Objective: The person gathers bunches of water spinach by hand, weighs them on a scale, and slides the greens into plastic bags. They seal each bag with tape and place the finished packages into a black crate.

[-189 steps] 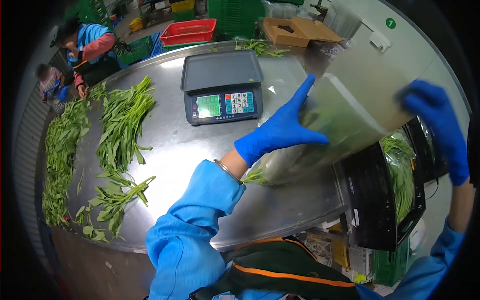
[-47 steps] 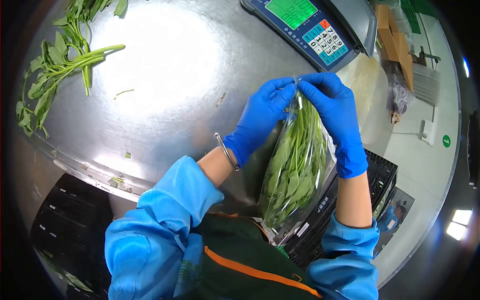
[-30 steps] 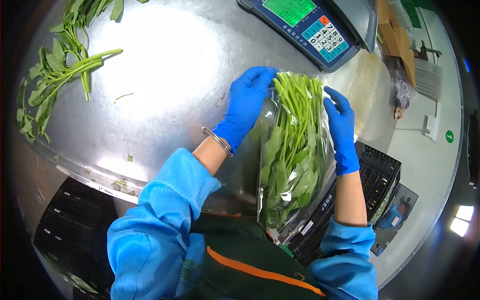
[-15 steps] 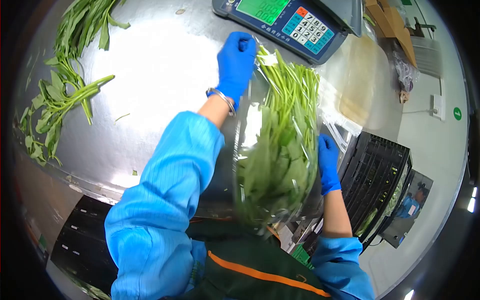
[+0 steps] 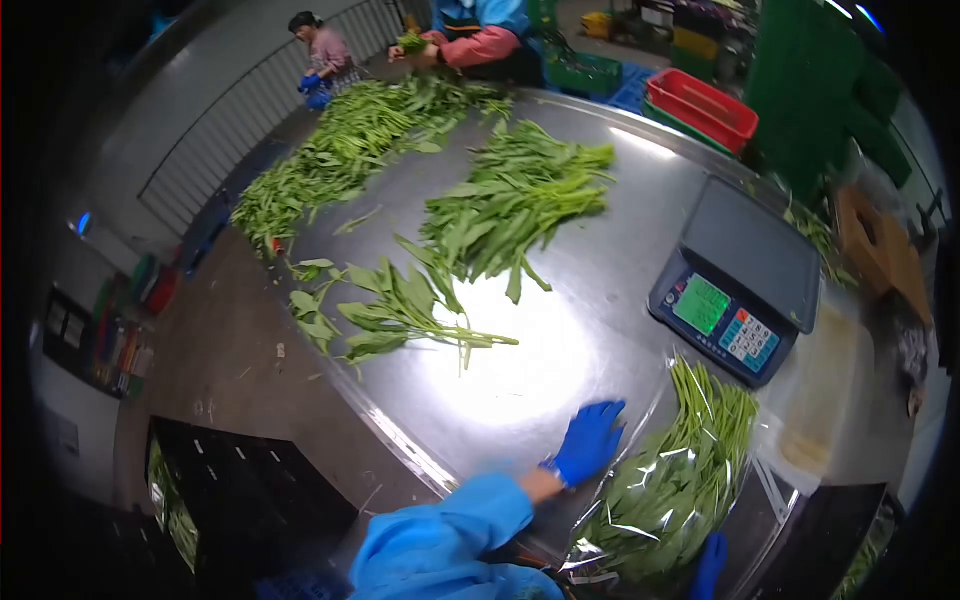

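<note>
A clear plastic bag of leafy green vegetables lies at the table's near right, stems toward the scale and leaves toward me. My left hand, in a blue glove, is just left of the bag over the metal table. Its fingers are stretched out and nothing shows in them. Low on the bag's right side is my right hand, also blue-gloved; only part of it shows and its grip is hidden. Beyond the stems stands a digital scale with a green display. Loose stems with leaves lie left of the middle.
A bunch of greens and a large heap lie farther back. Across the table a person in blue sleeves holds greens; another person is behind. Red crate beyond the far edge, cardboard box right, black crates lower left.
The view has swung up and left, showing the far table and people. My left hand has left the bag's stem end and its fingers have opened. The bag now rests lower in view.
</note>
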{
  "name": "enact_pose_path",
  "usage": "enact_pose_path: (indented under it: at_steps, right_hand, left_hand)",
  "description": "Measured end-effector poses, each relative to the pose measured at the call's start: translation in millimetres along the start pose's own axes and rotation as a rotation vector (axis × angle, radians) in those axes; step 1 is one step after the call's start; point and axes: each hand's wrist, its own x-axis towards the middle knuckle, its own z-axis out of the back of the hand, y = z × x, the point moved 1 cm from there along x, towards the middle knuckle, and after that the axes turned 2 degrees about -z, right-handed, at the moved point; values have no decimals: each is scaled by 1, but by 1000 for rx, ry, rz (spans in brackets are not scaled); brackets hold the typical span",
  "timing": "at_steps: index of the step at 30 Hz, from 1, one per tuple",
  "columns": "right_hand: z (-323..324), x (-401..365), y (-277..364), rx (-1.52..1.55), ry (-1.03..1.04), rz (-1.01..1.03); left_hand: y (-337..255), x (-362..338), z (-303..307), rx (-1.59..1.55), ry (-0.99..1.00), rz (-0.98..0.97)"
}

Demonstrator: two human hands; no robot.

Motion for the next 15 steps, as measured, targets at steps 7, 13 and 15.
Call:
enact_pose_path:
  at_steps: [7,13,15]
  right_hand:
    - [-3,-96,82,-120,122,-260]
    - [-7,-115,94,153,5,-344]
    - [-12,-126,107,133,-26,-345]
  left_hand:
    - [-19,-145,0,-413,521,371]
    - [12,-159,-16,-737,455,562]
    - [23,-164,-24,-605,312,297]
